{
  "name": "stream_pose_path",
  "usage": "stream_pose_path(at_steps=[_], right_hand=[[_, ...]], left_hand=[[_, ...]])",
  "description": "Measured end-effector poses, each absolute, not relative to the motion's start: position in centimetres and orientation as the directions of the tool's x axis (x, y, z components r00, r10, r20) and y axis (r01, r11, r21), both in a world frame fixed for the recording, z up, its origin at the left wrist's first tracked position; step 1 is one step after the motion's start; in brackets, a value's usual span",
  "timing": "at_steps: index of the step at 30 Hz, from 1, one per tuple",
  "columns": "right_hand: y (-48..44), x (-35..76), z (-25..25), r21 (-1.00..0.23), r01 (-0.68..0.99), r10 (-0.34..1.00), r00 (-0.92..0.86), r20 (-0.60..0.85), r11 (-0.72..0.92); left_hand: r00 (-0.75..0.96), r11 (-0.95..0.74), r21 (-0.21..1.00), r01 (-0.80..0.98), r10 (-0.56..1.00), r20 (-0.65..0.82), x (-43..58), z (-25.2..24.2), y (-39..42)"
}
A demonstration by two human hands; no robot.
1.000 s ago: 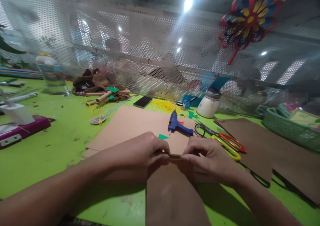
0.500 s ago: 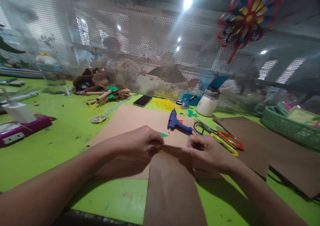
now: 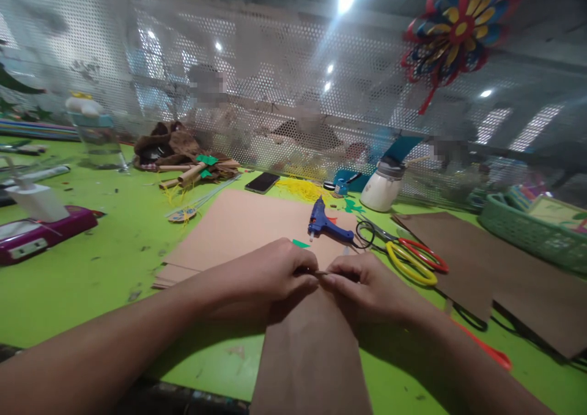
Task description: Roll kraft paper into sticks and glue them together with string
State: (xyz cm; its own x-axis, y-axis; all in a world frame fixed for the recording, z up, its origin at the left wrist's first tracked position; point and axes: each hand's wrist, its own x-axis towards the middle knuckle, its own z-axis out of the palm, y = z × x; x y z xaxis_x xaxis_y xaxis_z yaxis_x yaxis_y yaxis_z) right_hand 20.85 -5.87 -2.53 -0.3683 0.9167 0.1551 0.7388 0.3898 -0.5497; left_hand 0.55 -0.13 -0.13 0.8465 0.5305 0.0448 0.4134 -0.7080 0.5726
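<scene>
A brown paper strip (image 3: 312, 360) runs from my fingers down toward the bottom of the view. Its top edge is pinched by my left hand (image 3: 293, 274), thumb and fingers closed. Close beside it, my right hand (image 3: 360, 280) pinches the same edge, the fingertips of both hands almost meeting. Behind the hands lie light brown paper sheets (image 3: 247, 225), stacked flat, with a small green paper piece (image 3: 301, 243) on top. A blue glue gun (image 3: 328, 222) rests on the sheets, just beyond my fingers.
Scissors (image 3: 413, 259) with red and yellow handles lie right, near dark brown sheets (image 3: 449, 244) and a green basket (image 3: 527, 225). A white jar (image 3: 381, 189), phone (image 3: 262, 182) and yellow shreds (image 3: 302, 190) stand or lie behind. A purple power strip (image 3: 50, 235) is left.
My hands have come closer together and moved slightly toward me, with the paper strip's top edge between them. An orange handle now shows beside my right forearm.
</scene>
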Motion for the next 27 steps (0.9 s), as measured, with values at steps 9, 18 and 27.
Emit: stream_pose_path(at_steps=[9,18,27], right_hand=[[-6.4,20.1,-3.1,-0.516,0.730,0.893,-0.393,0.218,0.447],[-6.4,20.3,-2.0,-0.568,0.713,0.906,-0.388,0.169,0.411],[-6.0,21.8,-1.7,-0.752,0.603,0.941,-0.333,0.066,0.266]], left_hand=[[0.846,-0.695,0.592,0.408,0.532,0.041,0.6,0.0,0.1],[0.880,-0.613,0.699,0.370,0.473,-0.051,0.1,0.0,0.7],[0.873,-0.587,0.707,0.396,0.480,-0.091,-0.6,-0.3,2.5]])
